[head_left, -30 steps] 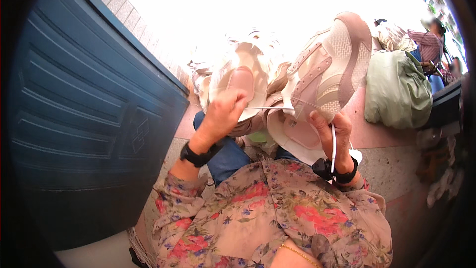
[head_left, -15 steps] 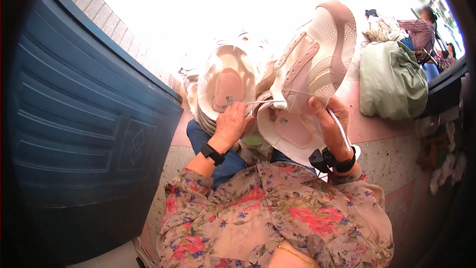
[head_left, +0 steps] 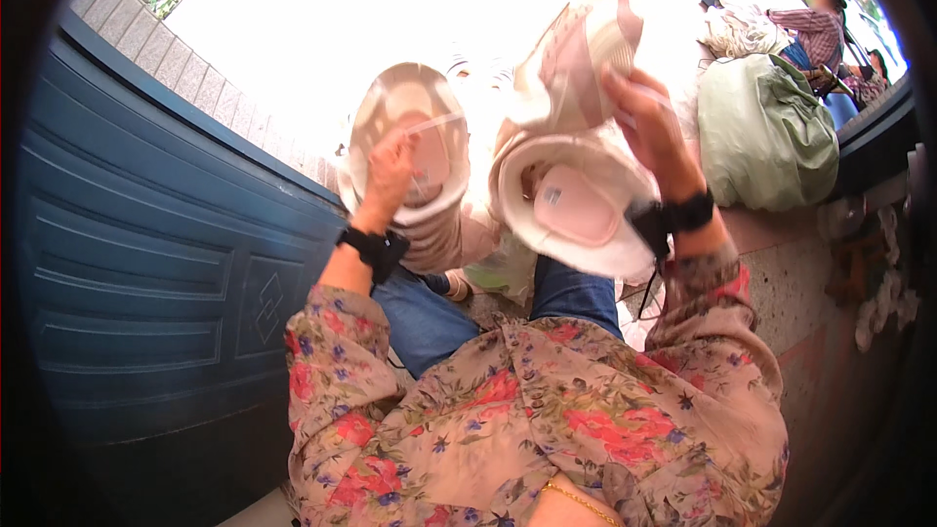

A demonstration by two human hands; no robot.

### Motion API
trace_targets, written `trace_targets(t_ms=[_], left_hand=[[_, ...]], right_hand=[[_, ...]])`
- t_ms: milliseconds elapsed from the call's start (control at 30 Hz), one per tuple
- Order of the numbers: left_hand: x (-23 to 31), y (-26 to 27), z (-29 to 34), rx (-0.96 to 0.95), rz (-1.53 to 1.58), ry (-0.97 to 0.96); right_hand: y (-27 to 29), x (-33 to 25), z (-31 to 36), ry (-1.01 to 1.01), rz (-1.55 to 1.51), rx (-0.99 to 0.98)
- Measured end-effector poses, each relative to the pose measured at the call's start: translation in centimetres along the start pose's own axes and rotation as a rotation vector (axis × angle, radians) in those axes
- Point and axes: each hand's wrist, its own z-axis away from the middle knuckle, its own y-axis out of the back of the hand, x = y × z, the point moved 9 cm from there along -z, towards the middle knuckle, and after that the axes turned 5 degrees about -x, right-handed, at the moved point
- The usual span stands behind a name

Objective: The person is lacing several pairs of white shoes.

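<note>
A beige and pink sneaker [head_left: 590, 59] stands tilted, toe away from me, above a nested stack of pale shoes whose top shoe opening shows a pink insole [head_left: 578, 203]. My left hand [head_left: 390, 174], blurred, is closed in a pinch on a white shoelace [head_left: 441, 122], over the open top of another shoe stack [head_left: 429, 239]. Beside the sneaker's right side, my right hand [head_left: 652, 127] has its fingers closed on a pale length of shoelace, smeared by motion. Where the lace enters the eyelets cannot be made out in the glare.
A dark blue panelled door [head_left: 146, 263] stands along my left. To the right sits a bulging green sack [head_left: 766, 137], with another person in a striped top [head_left: 815, 34] behind it. My jeans-covered knees [head_left: 576, 293] are below the shoes.
My left hand has moved left and up with the lace, away from the sneaker. My right hand has risen along the sneaker's side. The shoes sit slightly differently in view.
</note>
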Motion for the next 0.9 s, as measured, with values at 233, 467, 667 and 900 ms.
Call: trace_targets(t_ms=[233,467,667,900], left_hand=[[8.5,5.7,-7.4,0.034,-0.4,-0.181],[14.8,7.4,-9.0,-0.02,-0.68,-0.267],[9.1,5.8,-5.2,-0.202,-0.904,-0.204],[1.1,0.1,7.7,-0.499,-0.847,-0.122]], right_hand=[[1.2,-0.1,-9.3,0.092,-0.112,-0.091],[3.1,5.1,-8.3,0.032,-0.498,-0.001],[2.1,13.7,-2.0,-0.107,-0.711,-0.04],[-3.6,26.2,7.7,-0.449,-1.066,0.048]])
